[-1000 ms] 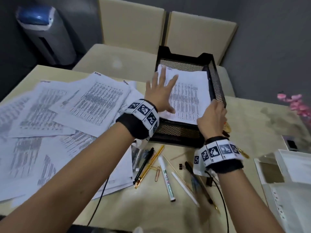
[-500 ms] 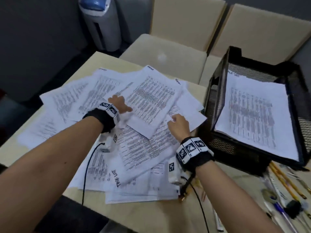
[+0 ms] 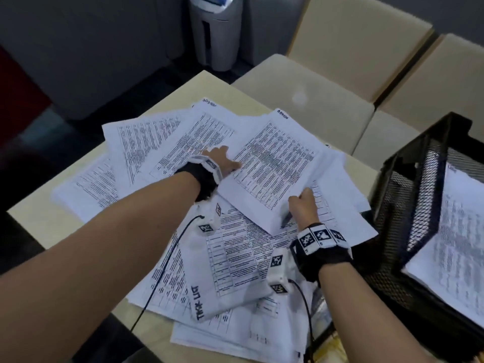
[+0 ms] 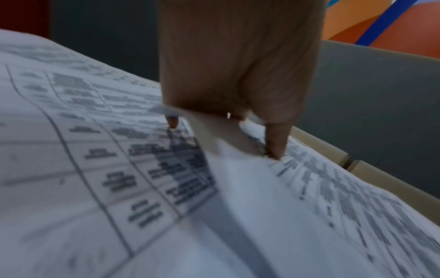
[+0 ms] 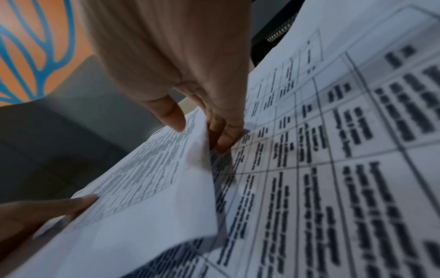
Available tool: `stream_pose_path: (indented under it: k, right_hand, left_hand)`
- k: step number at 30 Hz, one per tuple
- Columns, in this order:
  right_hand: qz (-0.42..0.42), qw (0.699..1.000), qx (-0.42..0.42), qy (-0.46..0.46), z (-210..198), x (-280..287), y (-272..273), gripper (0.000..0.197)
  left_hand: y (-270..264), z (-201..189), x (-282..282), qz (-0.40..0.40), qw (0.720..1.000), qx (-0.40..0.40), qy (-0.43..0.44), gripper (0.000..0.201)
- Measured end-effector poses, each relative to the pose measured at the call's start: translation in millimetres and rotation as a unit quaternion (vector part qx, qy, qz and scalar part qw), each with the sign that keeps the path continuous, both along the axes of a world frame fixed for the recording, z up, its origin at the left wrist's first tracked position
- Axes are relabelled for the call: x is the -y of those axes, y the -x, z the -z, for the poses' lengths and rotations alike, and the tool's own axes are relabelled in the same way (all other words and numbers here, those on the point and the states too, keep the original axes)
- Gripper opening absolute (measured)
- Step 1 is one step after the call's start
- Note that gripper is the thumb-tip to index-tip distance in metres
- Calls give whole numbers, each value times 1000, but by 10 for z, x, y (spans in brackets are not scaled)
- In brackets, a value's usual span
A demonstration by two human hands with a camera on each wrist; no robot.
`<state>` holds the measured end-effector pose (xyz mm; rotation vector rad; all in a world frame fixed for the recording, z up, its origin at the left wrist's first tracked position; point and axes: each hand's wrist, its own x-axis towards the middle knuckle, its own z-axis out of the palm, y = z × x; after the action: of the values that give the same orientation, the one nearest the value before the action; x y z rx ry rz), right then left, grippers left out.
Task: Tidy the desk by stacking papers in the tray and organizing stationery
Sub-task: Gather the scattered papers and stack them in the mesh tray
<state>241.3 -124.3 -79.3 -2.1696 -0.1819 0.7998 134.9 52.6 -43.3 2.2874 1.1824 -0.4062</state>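
Note:
Loose printed sheets [image 3: 235,252] lie fanned over the beige desk [image 3: 44,221]. One top sheet [image 3: 272,166] sits between my hands, its near corner raised off the pile. My left hand [image 3: 222,161] pinches its left edge; in the left wrist view that lifted edge [image 4: 209,143] runs between the fingers of my left hand [image 4: 226,131]. My right hand [image 3: 301,203] pinches the sheet's right near edge, and in the right wrist view my right hand [image 5: 197,131] has fingers above and below the paper [image 5: 154,188]. The black mesh tray [image 3: 408,205] stands at the right with stacked papers [image 3: 455,247] inside.
Two beige chairs [image 3: 309,100] stand beyond the desk's far edge. A grey bin with a blue top [image 3: 214,32] is on the floor behind. Black cables [image 3: 167,258] trail from both wrist bands across the papers. The desk's left corner [image 3: 15,212] is close.
Both hands left the tray's stack and moved left to the loose pile. They took hold of the top sheet, and its near corner is now raised. The view swung left.

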Motion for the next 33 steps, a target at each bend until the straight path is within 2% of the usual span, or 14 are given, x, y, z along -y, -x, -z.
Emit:
stream_pose_path:
  k: [2, 3, 6, 7, 9, 10, 12, 14, 17, 20, 23, 25, 29, 33]
  right_hand:
    - [15, 1000, -7, -17, -17, -44, 15, 29]
    - [26, 999, -18, -32, -4, -71, 13, 35]
    - [52, 996, -47, -62, -28, -122, 9, 48]
    - [52, 996, -45, -65, -19, -133, -16, 44]
    - [43, 997, -25, -61, -34, -95, -81, 33]
    - [36, 998, -11, -54, -45, -87, -97, 28]
    - [21, 999, 10, -28, -54, -73, -90, 16]
    - [5, 1000, 18, 6, -41, -114, -24, 11]
    - [-41, 999, 7, 23, -51, -270, 134, 11]
    - [-105, 994, 3, 12, -109, -525, 338, 10]
    - [-148, 989, -3, -4, -109, -738, 505, 39]
    - [-139, 990, -1, -27, -127, -775, 587, 45]
    - [-95, 985, 87, -111, -331, -744, 632, 48]
    - [-80, 956, 226, -168, -768, -738, 613, 40]
  left_hand:
    - [-20, -48, 85, 19, 998, -37, -37, 55]
    - [-28, -39, 120, 35, 998, -41, -29, 43]
    - [93, -65, 247, 56, 992, -66, 95, 30]
    - [174, -86, 242, 70, 983, -85, 145, 32]
    - [376, -110, 113, 89, 973, -100, 187, 54]
    - [489, -129, 8, 78, 980, -82, 164, 68]
    - [690, -36, -310, -39, 997, -28, 67, 97]
    - [866, 44, -555, -149, 988, -32, -36, 111]
    - [978, 242, -671, -165, 983, -64, -56, 111]
    - [918, 315, -542, -180, 983, 15, 19, 97]
    - [854, 309, -427, -159, 978, 103, 87, 75]
    - [913, 309, -367, -166, 974, 138, 67, 64]
    - [1087, 226, -139, -129, 990, 64, -17, 109]
    - [1116, 246, 287, -85, 992, 84, -48, 138]
